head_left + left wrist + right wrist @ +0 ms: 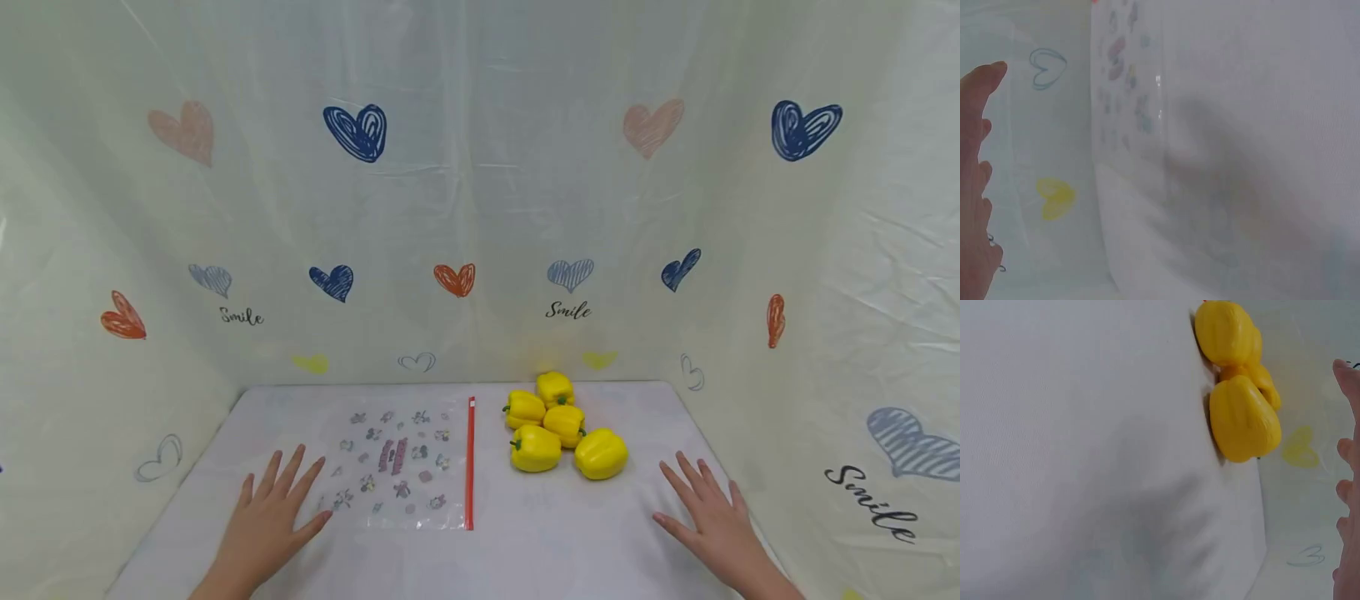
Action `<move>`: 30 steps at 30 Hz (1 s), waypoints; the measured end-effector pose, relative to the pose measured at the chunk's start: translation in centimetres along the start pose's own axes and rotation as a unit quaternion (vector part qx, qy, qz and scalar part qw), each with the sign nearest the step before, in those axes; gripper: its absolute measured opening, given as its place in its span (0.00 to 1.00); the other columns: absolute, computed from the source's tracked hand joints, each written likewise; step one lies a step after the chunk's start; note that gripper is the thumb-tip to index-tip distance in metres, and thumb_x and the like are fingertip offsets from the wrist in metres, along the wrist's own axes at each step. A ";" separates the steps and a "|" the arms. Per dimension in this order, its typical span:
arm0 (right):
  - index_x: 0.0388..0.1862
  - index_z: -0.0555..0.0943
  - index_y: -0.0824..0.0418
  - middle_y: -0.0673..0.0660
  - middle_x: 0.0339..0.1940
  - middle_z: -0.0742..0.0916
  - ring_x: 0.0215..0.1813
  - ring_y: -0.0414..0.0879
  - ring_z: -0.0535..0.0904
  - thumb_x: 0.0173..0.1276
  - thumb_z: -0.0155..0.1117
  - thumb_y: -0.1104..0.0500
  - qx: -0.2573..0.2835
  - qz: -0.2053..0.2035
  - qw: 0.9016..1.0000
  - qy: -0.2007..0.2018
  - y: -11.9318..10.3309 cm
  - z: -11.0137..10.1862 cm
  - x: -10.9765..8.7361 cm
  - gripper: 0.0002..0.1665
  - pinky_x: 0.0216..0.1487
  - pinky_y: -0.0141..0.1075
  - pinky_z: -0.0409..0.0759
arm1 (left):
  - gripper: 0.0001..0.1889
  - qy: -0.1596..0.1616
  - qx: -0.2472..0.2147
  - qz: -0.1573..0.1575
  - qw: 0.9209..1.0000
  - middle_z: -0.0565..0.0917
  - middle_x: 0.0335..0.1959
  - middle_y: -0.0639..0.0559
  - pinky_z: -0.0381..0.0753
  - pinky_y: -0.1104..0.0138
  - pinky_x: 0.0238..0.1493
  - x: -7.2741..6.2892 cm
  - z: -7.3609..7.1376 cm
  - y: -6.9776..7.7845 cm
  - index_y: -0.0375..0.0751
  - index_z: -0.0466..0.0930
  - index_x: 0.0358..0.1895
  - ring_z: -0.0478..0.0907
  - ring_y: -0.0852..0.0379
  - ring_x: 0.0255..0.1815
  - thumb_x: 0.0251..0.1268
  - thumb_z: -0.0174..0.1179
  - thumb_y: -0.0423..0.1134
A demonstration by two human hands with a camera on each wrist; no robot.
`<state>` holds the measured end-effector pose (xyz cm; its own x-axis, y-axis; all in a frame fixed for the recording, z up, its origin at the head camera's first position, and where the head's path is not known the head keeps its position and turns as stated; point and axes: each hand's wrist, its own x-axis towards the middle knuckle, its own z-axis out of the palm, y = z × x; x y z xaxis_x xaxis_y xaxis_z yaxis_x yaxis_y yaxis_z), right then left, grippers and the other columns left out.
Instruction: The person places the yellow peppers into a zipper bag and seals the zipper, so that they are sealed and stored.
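Both hands hover palm-down over the white table with fingers spread, holding nothing. My left hand [264,525] is at the front left, beside a clear printed zip bag [390,467] that lies flat with its red slider strip [470,467] on the right side. In the left wrist view the printed bag [1124,81] shows past the hand [974,156]. My right hand [712,521] is at the front right, to the right of several yellow bell peppers [536,448] grouped at the back. The nearest bell pepper [602,454] also appears in the right wrist view, left of the hand [1349,481].
A pale curtain [465,200] with printed hearts and "Smile" lettering hangs behind the table and along both sides. The white table [555,533] ends against it at the back edge. The peppers stand right of the bag's red strip, apart from it.
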<state>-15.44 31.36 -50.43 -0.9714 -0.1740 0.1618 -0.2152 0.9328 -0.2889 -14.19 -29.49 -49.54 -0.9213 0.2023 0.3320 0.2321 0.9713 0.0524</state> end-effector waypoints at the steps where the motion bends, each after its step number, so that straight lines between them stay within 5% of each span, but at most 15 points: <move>1: 0.74 0.63 0.58 0.68 0.75 0.60 0.74 0.70 0.48 0.65 0.60 0.33 0.008 -0.002 1.000 0.000 -0.1 0.0 0.1 0.47 0.64 0.67 0.19 | 0.39 -0.001 0.000 0.000 1.000 0.58 0.75 0.38 0.30 0.36 0.68 0.1 0.0 0.1 0.44 0.67 0.69 0.47 0.33 0.75 0.56 0.66 0.58; 6: 0.75 0.62 0.59 0.68 0.76 0.60 0.74 0.70 0.47 0.66 0.59 0.35 0.039 -0.004 0.999 -0.006 -0.8 0.2 0.3 0.46 0.65 0.68 0.23 | 0.39 0.003 -0.011 0.009 1.000 0.59 0.74 0.39 0.42 0.33 0.67 0.6 0.2 1.0 0.46 0.67 0.70 0.48 0.34 0.75 0.56 0.66 0.59; 21: 0.72 0.68 0.61 0.68 0.74 0.63 0.73 0.72 0.51 0.64 0.65 0.39 0.089 -0.008 0.996 -0.024 -3.6 1.7 1.0 0.44 0.62 0.74 0.44 | 0.39 -0.030 -0.025 -0.004 0.999 0.59 0.74 0.39 0.47 0.32 0.65 1.7 1.4 4.6 0.47 0.69 0.70 0.49 0.33 0.74 0.56 0.66 0.61; 30: 0.69 0.70 0.61 0.65 0.74 0.66 0.73 0.67 0.54 0.64 0.66 0.39 0.108 -0.022 0.993 -0.037 -5.6 3.0 1.7 0.42 0.64 0.71 0.47 | 0.40 -0.037 -0.046 0.000 0.998 0.61 0.74 0.40 0.47 0.34 0.67 2.0 2.8 6.7 0.47 0.69 0.70 0.50 0.35 0.75 0.56 0.66 0.61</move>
<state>-16.14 24.91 -51.33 -0.9635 -0.2434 0.1117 -0.2668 0.8355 -0.4804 -15.34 -22.21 -51.16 -0.9410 0.2151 0.2614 0.2574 0.9562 0.1396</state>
